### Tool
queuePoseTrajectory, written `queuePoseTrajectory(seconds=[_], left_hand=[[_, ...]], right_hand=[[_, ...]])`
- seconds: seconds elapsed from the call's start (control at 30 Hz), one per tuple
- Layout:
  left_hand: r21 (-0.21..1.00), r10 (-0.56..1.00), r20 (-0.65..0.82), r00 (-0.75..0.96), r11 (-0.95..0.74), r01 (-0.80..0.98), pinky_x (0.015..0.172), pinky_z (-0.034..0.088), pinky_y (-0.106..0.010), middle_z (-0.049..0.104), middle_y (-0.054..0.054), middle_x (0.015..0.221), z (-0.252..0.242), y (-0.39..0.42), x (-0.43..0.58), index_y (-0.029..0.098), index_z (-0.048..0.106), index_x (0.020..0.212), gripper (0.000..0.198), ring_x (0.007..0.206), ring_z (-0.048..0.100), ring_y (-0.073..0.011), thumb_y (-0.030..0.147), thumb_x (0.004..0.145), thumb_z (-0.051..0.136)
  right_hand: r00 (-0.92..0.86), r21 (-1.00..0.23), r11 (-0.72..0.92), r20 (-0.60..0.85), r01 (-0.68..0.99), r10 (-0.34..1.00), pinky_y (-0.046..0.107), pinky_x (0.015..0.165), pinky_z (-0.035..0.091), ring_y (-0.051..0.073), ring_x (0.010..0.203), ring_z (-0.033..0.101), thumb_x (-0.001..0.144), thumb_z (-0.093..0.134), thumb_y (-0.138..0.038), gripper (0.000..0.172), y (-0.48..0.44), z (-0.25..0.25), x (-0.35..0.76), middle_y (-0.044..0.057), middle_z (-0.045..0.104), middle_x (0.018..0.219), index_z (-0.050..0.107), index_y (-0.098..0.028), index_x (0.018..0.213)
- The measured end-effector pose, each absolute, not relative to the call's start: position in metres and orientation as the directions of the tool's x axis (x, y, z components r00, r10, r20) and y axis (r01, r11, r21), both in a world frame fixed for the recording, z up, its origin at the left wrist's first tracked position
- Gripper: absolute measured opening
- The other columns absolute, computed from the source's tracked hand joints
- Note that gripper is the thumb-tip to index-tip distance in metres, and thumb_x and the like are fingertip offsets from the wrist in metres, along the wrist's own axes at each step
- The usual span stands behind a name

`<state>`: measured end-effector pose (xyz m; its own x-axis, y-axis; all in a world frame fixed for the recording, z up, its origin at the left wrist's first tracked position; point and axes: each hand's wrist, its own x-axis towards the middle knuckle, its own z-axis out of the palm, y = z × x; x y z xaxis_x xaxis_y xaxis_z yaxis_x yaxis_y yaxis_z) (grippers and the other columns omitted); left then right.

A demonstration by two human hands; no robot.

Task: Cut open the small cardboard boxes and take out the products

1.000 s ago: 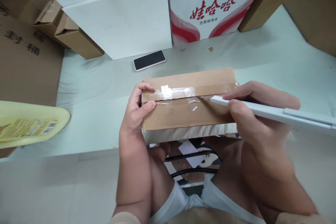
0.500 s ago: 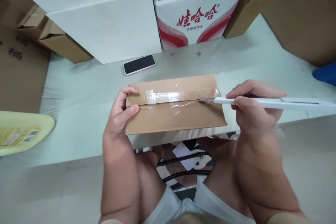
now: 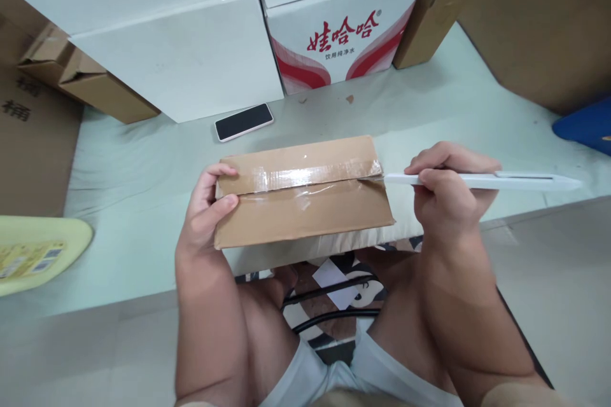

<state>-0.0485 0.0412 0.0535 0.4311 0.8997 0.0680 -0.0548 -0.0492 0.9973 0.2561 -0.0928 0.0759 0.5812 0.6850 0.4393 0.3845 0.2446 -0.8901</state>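
A brown cardboard box (image 3: pixel 305 216) with clear tape along its middle seam is held near the table's front edge. My left hand (image 3: pixel 204 206) grips its left end, thumb and fingers on the top face. Closed around a white utility knife (image 3: pixel 477 180) is my right hand (image 3: pixel 451 187), just off the box's right end. The knife's thin blade reaches into the seam at that end, where the tape is parted and a gap shows. Part of the blade is hidden in the seam.
Behind the box a smartphone (image 3: pixel 244 122) lies on the pale green tabletop (image 3: pixel 157 165). White cartons (image 3: pixel 176 57), one with red lettering (image 3: pixel 348 44), stand at the back. A yellow bottle (image 3: pixel 42 254) lies left, a blue object (image 3: pixel 585 127) right. Large brown cartons (image 3: pixel 544 32) flank both sides.
The view has shifted a little, so most things sit further left. The knife's tip stays at the seam's right end. Both hands keep their holds.
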Motion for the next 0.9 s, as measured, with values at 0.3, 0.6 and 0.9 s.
queuePoseTrajectory(seconds=[0.3, 0.6, 0.9], left_hand=[[0.997, 0.903, 0.080, 0.421, -0.063, -0.053, 0.072, 0.059, -0.040, 0.063, 0.002, 0.133, 0.049, 0.039, -0.053, 0.033, 0.063, 0.105, 0.043, 0.107, 0.065, -0.0294, 0.046, 0.070, 0.084], [0.945, 0.925, 0.148, 0.351, -0.028, -0.326, 0.092, 0.056, -0.045, 0.069, 0.002, 0.127, 0.042, 0.046, -0.053, 0.032, 0.063, 0.116, 0.055, 0.117, 0.061, -0.0292, 0.043, 0.064, 0.075], [0.945, 0.981, -0.029, 0.189, 0.089, -0.314, 0.058, 0.050, -0.022, 0.066, 0.003, 0.085, 0.047, 0.044, -0.045, 0.026, 0.069, 0.099, 0.063, 0.069, 0.058, -0.0121, 0.036, 0.045, 0.099]], right_hand=[[0.647, -0.859, 0.470, 0.477, 0.201, 0.595, 0.028, 0.038, 0.021, 0.012, 0.036, 0.031, 0.073, 0.053, -0.025, 0.015, -0.086, 0.066, 0.270, -0.003, 0.039, 0.043, 0.056, -0.026, 0.057], [0.624, -0.797, -0.275, 0.158, 0.538, 0.765, 0.036, 0.076, 0.050, 0.023, 0.085, 0.068, 0.079, 0.065, -0.030, 0.035, -0.071, 0.017, 0.285, 0.006, 0.074, 0.103, 0.062, -0.024, 0.114], [0.462, -0.560, -0.406, -0.047, 0.722, 0.886, 0.051, 0.097, 0.051, 0.037, 0.121, 0.063, 0.083, 0.052, -0.023, 0.048, -0.068, 0.002, 0.283, 0.019, 0.068, 0.133, 0.063, -0.018, 0.130]])
